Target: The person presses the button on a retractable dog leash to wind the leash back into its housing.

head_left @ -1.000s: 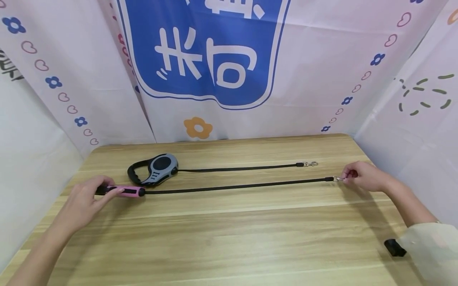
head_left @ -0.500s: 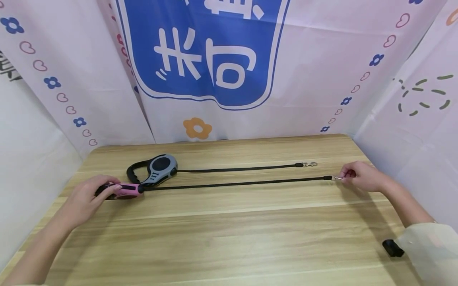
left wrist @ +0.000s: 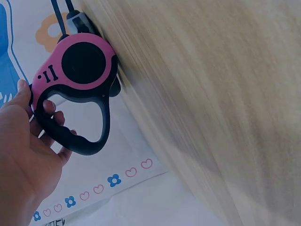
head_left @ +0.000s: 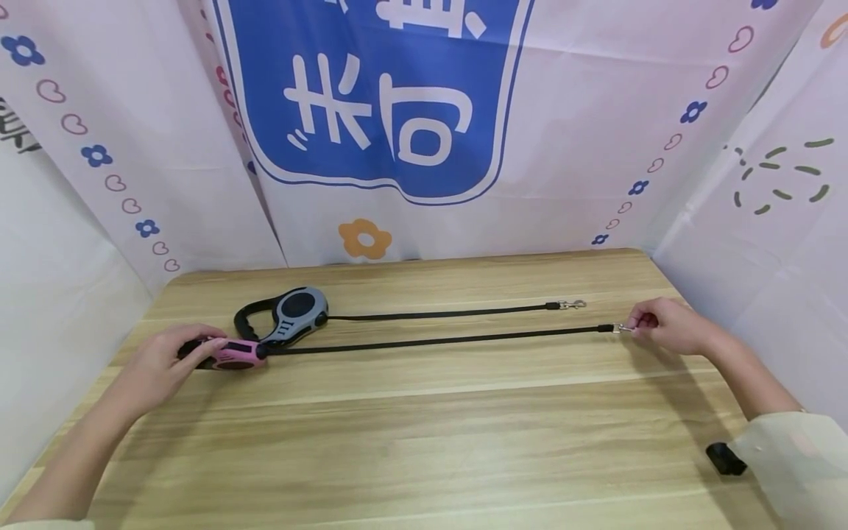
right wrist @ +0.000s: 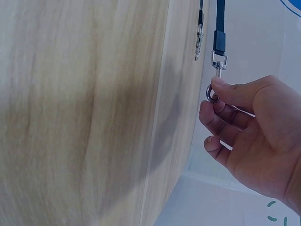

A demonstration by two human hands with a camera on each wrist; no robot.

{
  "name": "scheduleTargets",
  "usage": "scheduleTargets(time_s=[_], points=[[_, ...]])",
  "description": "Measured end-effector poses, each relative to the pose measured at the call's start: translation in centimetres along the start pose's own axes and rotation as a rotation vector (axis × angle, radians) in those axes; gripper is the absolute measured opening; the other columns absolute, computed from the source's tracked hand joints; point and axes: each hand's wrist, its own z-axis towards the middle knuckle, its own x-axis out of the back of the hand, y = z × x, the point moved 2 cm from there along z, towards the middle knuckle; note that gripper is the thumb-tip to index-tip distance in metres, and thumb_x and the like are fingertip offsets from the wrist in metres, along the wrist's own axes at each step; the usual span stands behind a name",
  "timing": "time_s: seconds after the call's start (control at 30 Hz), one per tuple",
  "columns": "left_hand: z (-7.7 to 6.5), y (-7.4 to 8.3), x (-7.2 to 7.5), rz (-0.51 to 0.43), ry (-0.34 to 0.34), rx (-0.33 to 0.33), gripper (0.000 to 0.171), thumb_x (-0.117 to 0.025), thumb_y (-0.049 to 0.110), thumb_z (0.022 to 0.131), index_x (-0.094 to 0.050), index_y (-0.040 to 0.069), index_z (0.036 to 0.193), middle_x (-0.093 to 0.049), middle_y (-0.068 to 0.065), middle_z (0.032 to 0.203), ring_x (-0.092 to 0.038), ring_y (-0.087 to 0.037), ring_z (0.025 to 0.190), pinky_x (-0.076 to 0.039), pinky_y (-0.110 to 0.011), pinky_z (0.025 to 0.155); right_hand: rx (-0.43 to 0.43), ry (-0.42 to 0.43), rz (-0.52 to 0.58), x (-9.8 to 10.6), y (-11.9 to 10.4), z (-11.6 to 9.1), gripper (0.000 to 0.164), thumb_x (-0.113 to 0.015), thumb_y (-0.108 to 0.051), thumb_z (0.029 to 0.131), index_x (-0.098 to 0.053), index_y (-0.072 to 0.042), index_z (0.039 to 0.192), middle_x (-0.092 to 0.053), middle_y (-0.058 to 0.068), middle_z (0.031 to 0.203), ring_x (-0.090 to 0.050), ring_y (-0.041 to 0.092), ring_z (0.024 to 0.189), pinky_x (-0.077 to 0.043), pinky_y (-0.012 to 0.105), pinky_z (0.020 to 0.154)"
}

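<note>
In my left hand (head_left: pixel 162 368) is the black handle of a pink retractable dog leash (left wrist: pixel 84 61), with the fingers curled round one side of the grip and the thumb near the casing. Its black strap (head_left: pixel 430 341) runs taut to the right across the table. My right hand (head_left: pixel 676 326) pinches the silver snap hook (right wrist: pixel 214 87) at the strap's end between thumb and fingers. Behind it lies a grey retractable leash (head_left: pixel 299 309), partly overlapped by the pink one in the head view. The grey leash's strap (head_left: pixel 444 314) is stretched out too, ending in a silver hook (head_left: pixel 573 304).
A wooden table (head_left: pixel 424 442) bears both leashes. A white patterned cloth (head_left: pixel 563 147) hangs behind and at both sides. A small black object (head_left: pixel 725 458) shows beside the right sleeve (head_left: pixel 795 464).
The pink leash's casing has tipped so more of its flat side faces the head camera, and its strap end has shifted slightly toward the grey leash. The right hand has hardly moved.
</note>
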Motion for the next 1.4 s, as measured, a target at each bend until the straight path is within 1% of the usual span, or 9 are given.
scheduleTargets(time_s=[0.13,0.4,0.73,0.8,0.83,0.93,1.0,1.23,1.4], points=[[0.0,0.0,0.0,-0.005,-0.001,0.004,0.015,-0.066,0.012,0.102,-0.075,0.0,0.107,-0.074,-0.024,0.105,-0.068,-0.049,0.1,-0.048,-0.057,0.083,0.011,0.011,0.003,0.0,-0.1,0.0,0.01,-0.067,0.009,0.086,-0.068,-0.001,0.088,-0.063,0.001,0.08,-0.052,0.007,0.071,-0.048,0.024,0.064],[0.1,-0.1,0.2,0.021,0.02,-0.002,0.013,-0.069,0.012,0.101,-0.076,0.003,0.106,-0.076,-0.018,0.103,-0.068,-0.035,0.095,-0.047,-0.027,0.08,0.001,0.017,-0.006,0.0,-0.3,0.0,0.011,-0.067,0.009,0.086,-0.069,-0.002,0.088,-0.063,0.0,0.08,-0.052,0.005,0.071,-0.048,0.024,0.064],[0.0,-0.1,0.1,0.014,0.04,-0.008,0.011,-0.068,0.006,0.1,-0.075,0.002,0.107,-0.075,-0.02,0.103,-0.069,-0.04,0.095,-0.045,-0.017,0.078,-0.001,0.033,-0.001,0.1,-0.1,0.0,0.01,-0.068,0.009,0.086,-0.069,-0.001,0.088,-0.064,0.0,0.08,-0.052,0.005,0.071,-0.048,0.024,0.064],[0.0,-0.1,0.0,0.012,0.047,-0.014,0.011,-0.068,0.006,0.1,-0.075,0.003,0.107,-0.076,-0.018,0.102,-0.07,-0.031,0.094,-0.044,-0.017,0.078,0.002,0.041,0.003,0.1,0.0,0.0,0.011,-0.069,0.01,0.086,-0.069,-0.001,0.088,-0.064,0.001,0.08,-0.053,0.005,0.071,-0.048,0.024,0.064],[0.0,-0.1,0.0,0.01,0.05,-0.019,0.01,-0.068,0.006,0.1,-0.075,0.004,0.107,-0.076,-0.018,0.102,-0.07,-0.022,0.094,-0.044,-0.017,0.078,0.005,0.045,0.006,0.1,0.1,0.0,0.011,-0.069,0.01,0.085,-0.069,-0.001,0.088,-0.065,0.001,0.08,-0.053,0.005,0.071,-0.049,0.024,0.064],[0.1,0.0,0.1,0.006,0.061,-0.03,0.01,-0.068,0.006,0.1,-0.076,0.005,0.106,-0.076,-0.015,0.101,-0.06,0.003,0.094,-0.042,-0.013,0.079,0.013,0.056,0.006,0.2,0.1,0.0,0.011,-0.069,0.011,0.085,-0.07,0.0,0.088,-0.065,0.002,0.081,-0.053,0.005,0.071,-0.049,0.024,0.064],[0.2,0.1,0.1,-0.005,0.063,-0.032,0.01,-0.068,0.006,0.1,-0.076,0.004,0.106,-0.076,-0.015,0.101,-0.052,0.013,0.096,-0.041,-0.012,0.079,0.012,0.058,0.008,0.3,0.1,0.0,0.012,-0.068,0.011,0.085,-0.07,0.0,0.088,-0.066,0.002,0.081,-0.054,0.006,0.072,-0.049,0.024,0.065],[0.4,0.6,0.5,-0.073,0.043,-0.002,0.013,-0.064,0.005,0.102,-0.074,0.001,0.11,-0.074,-0.019,0.102,-0.052,0.009,0.086,-0.037,-0.01,0.07,-0.007,0.09,-0.018,0.7,0.7,0.0,0.009,-0.069,0.009,0.088,-0.07,0.001,0.089,-0.067,0.003,0.084,-0.058,0.01,0.075,-0.051,0.024,0.067],[0.4,0.9,0.7,-0.112,0.044,0.046,0.016,-0.064,0.008,0.103,-0.074,0.0,0.111,-0.074,-0.02,0.102,-0.05,0.012,0.087,-0.037,-0.008,0.071,-0.014,0.121,0.004,0.6,1.0,-0.1,0.009,-0.069,0.009,0.089,-0.069,-0.001,0.089,-0.065,0.003,0.082,-0.054,0.005,0.072,-0.048,0.023,0.064]])
